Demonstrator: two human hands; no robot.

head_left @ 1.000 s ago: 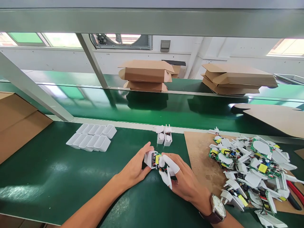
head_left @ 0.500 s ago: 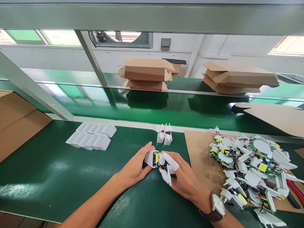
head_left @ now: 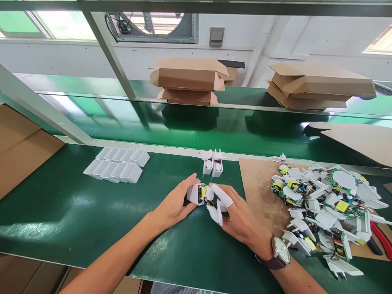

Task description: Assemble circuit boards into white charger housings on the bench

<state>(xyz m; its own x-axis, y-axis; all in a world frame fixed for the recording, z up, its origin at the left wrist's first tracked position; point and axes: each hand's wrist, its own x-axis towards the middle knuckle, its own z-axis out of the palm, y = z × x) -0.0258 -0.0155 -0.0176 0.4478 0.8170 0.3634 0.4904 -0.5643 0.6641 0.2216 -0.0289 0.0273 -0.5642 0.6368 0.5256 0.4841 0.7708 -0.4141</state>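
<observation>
My left hand (head_left: 174,204) is closed round a white plastic charger case (head_left: 192,194), its open end turned to the right. At that opening sits a small circuit board (head_left: 204,192) with a yellow-wrapped part and a white pad, partly inside the case. My right hand (head_left: 241,214), with white covers on thumb and forefinger, pinches the board's right end, where a white piece shows between the fingers. How deep the board sits is hidden. Just beyond the hands stand two white cases with boards in them (head_left: 217,167), plug pieces at their far ends.
Two rows of white cases (head_left: 113,169) lie at the left. At the right, a heap of circuit boards with white plug parts (head_left: 327,204) covers a brown board (head_left: 257,196), beside red-and-black handles (head_left: 381,241). Cardboard boxes (head_left: 186,77) stand on the green belt (head_left: 183,134) behind.
The view has tilted downward, so the bench's near edge shows. The right fingers have shifted slightly at the circuit board; both hands keep their hold.
</observation>
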